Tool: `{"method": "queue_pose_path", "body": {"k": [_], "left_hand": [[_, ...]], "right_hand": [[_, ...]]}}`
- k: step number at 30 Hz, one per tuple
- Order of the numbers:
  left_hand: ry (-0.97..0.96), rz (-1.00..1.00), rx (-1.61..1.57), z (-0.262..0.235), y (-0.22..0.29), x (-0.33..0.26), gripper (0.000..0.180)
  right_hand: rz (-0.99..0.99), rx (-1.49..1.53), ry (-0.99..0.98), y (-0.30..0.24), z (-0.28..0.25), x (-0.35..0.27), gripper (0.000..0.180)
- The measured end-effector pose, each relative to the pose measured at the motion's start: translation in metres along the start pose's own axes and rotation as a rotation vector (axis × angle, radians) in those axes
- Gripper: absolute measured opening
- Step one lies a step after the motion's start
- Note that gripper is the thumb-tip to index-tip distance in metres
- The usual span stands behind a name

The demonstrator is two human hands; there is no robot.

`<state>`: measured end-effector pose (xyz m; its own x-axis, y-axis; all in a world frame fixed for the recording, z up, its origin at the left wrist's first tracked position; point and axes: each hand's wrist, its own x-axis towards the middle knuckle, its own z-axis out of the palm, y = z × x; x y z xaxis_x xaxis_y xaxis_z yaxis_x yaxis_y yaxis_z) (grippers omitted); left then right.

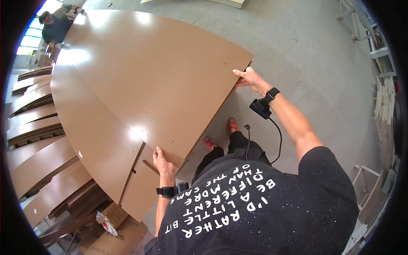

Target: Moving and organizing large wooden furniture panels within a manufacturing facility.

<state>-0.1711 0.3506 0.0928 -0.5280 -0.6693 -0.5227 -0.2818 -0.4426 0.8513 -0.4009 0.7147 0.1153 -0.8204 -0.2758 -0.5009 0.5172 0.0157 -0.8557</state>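
A large flat brown wooden panel with a few small dark holes near its near end stretches away from me. My right hand grips its right near corner, thumb on top and the other fingers partly hidden beneath the edge. At the left near corner, my left hand holds the panel, thumb upward and most fingers hidden. Another brown panel lies along its left side, with smaller board pieces showing next to my left hand. Across the far end, a person has both hands at the panel's edge.
Stacks of brown boards line the left. Cardboard and a white-red bag lie at lower left. Pale strips and a metal frame stand right. A cable hangs from the black device at my right wrist.
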Motion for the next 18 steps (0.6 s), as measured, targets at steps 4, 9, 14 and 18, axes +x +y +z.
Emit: {"method": "queue_pose_path", "body": {"k": [4,9,14,18], "left_hand": [[0.001,-0.021,-0.006,-0.005,-0.003,0.004,0.022],[-0.030,0.496,1.058,-0.033,0.029,-0.018,0.034],[0.024,0.660,1.165,-0.052,0.044,-0.001,0.042],[-0.054,0.343,0.767,-0.036,-0.017,-0.012,0.050]], "right_hand": [[-0.042,-0.027,0.082,0.007,0.005,0.001,0.033],[-0.019,-0.531,0.062,-0.046,-0.019,-0.009,0.037],[-0.372,-0.815,0.376,-0.047,-0.111,0.019,0.042],[-0.235,-0.669,0.192,-0.020,-0.101,0.053,0.048]]}}
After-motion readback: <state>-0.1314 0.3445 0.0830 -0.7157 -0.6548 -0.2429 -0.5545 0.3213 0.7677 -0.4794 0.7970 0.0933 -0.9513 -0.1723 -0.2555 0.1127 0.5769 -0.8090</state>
